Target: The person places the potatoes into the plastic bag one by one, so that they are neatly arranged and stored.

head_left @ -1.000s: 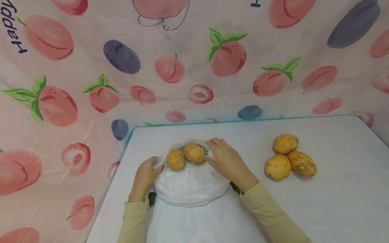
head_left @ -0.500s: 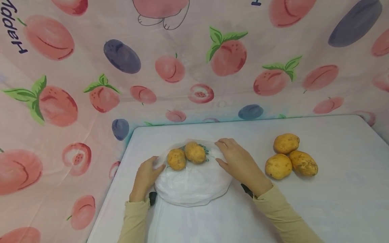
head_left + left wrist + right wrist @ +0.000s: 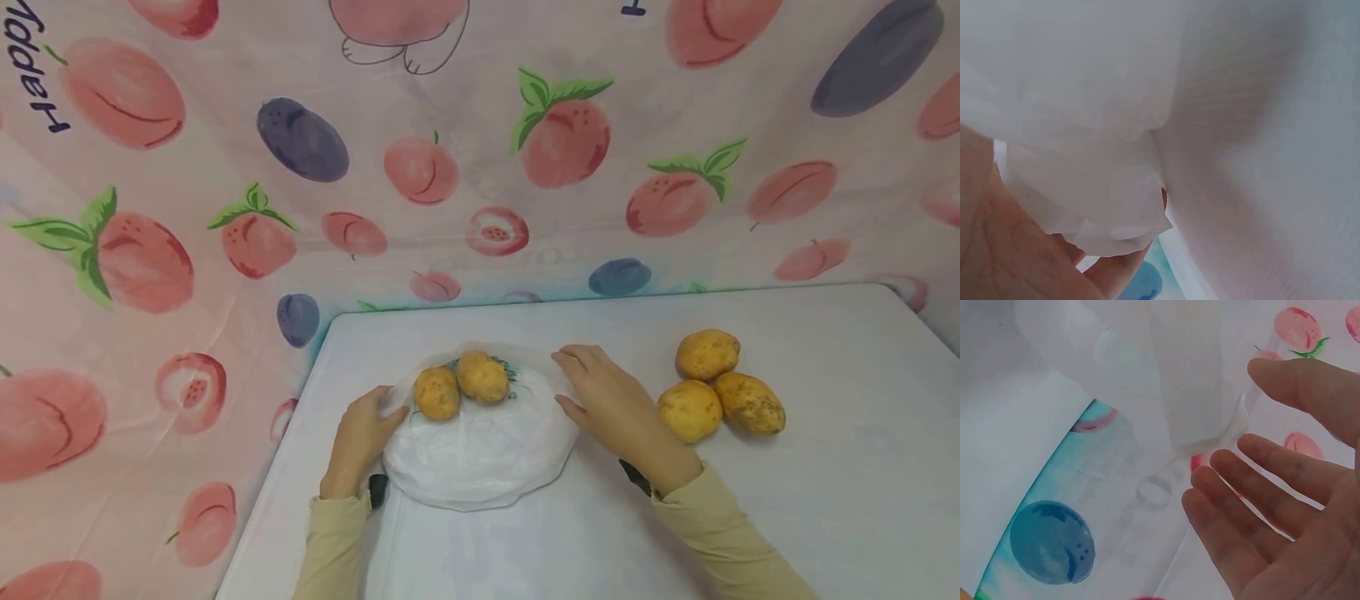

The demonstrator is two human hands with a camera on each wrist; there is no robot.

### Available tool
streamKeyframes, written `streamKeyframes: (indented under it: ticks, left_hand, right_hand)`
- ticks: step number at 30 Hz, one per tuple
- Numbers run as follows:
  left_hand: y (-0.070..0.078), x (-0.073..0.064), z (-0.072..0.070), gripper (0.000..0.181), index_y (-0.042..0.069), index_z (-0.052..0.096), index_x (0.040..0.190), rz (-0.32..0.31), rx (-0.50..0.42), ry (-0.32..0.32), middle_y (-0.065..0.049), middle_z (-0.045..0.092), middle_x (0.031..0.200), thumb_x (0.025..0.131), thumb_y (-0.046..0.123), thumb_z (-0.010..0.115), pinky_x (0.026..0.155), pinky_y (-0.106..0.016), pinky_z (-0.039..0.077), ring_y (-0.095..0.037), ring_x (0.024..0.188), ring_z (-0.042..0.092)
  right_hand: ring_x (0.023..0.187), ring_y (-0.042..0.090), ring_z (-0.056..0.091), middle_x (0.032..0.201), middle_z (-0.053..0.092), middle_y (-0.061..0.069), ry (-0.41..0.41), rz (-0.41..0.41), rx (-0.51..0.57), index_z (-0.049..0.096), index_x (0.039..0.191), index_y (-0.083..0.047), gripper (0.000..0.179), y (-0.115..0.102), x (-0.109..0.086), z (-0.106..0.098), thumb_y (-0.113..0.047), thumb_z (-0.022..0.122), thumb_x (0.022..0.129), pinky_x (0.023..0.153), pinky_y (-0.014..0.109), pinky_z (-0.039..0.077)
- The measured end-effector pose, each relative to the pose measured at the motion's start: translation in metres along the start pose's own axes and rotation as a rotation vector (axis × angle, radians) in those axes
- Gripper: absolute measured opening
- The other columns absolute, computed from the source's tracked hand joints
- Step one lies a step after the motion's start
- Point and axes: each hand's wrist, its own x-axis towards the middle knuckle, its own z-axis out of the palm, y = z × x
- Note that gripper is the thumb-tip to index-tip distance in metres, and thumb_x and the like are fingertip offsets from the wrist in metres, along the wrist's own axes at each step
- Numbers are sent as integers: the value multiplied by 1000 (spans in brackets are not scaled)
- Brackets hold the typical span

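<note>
A thin white plastic bag (image 3: 480, 467) with green print lies full and rounded on the left of the table. Two yellow potatoes, a left one (image 3: 437, 393) and a right one (image 3: 483, 377), show uncovered at its far, upper part. My left hand (image 3: 358, 442) holds the bag's left edge; in the left wrist view the fingers (image 3: 1116, 269) reach behind the white film. My right hand (image 3: 618, 412) is off the bag's right side, thumb and fingers spread apart with nothing between them. The right wrist view shows those fingers (image 3: 1266, 494) loosely extended near the bag's raised edge (image 3: 1200, 431).
Three more potatoes (image 3: 750, 404) sit in a cluster on the white table (image 3: 847, 500), right of my right hand and partly behind it. A fruit-printed cloth (image 3: 555, 250) rises along the table's back and left edges.
My right hand has let go of the bag's rim near the right potato and moved right, now overlapping the potato cluster. My left hand has stayed in place.
</note>
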Motion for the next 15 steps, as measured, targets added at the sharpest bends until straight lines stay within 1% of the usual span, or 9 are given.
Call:
streamKeyframes:
  ticks: [9,15]
  left_hand:
    - [1,0,-1,54,-4,57,134,3,5,-6,-25,59,134,92,28,69,108,-56,42,-43,127,53]
    - [2,0,-2,54,-4,56,134,0,8,-13,-25,59,135,92,28,69,108,-56,42,-43,127,53]
  right_hand:
    - [119,34,56,128,58,20,-18,7,-29,57,129,6,54,14,-12,-5,-16,79,85,96,45,54]
    - [116,36,58,125,60,21,7,-13,-44,58,126,7,52,24,-19,-8,-13,80,83,95,46,54]
